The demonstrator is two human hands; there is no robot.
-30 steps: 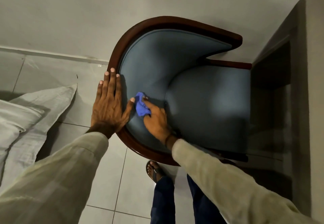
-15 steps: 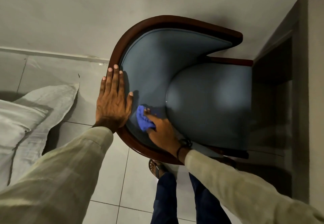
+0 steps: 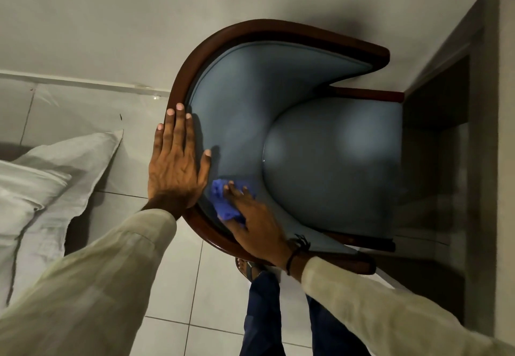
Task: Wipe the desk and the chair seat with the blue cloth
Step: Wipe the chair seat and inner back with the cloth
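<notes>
A curved chair with a dark wooden rim (image 3: 195, 60) and blue-grey upholstery fills the middle of the head view; its rounded seat (image 3: 328, 166) lies to the right. My left hand (image 3: 177, 165) rests flat, fingers spread, on the rim and the padded back at the left. My right hand (image 3: 256, 227) presses the crumpled blue cloth (image 3: 221, 202) against the inner padded back, low on the near-left side, just below my left thumb. The desk (image 3: 490, 105) stands at the right, its front edge over the chair's front.
A white pillow and bedding (image 3: 41, 188) lie at the left on the tiled floor side. A wall runs behind the chair. My legs in dark trousers (image 3: 262, 314) and a sandalled foot stand right behind the chair's near rim.
My right hand has slid the blue cloth down along the padded back toward the near rim. My left hand has stayed on the rim.
</notes>
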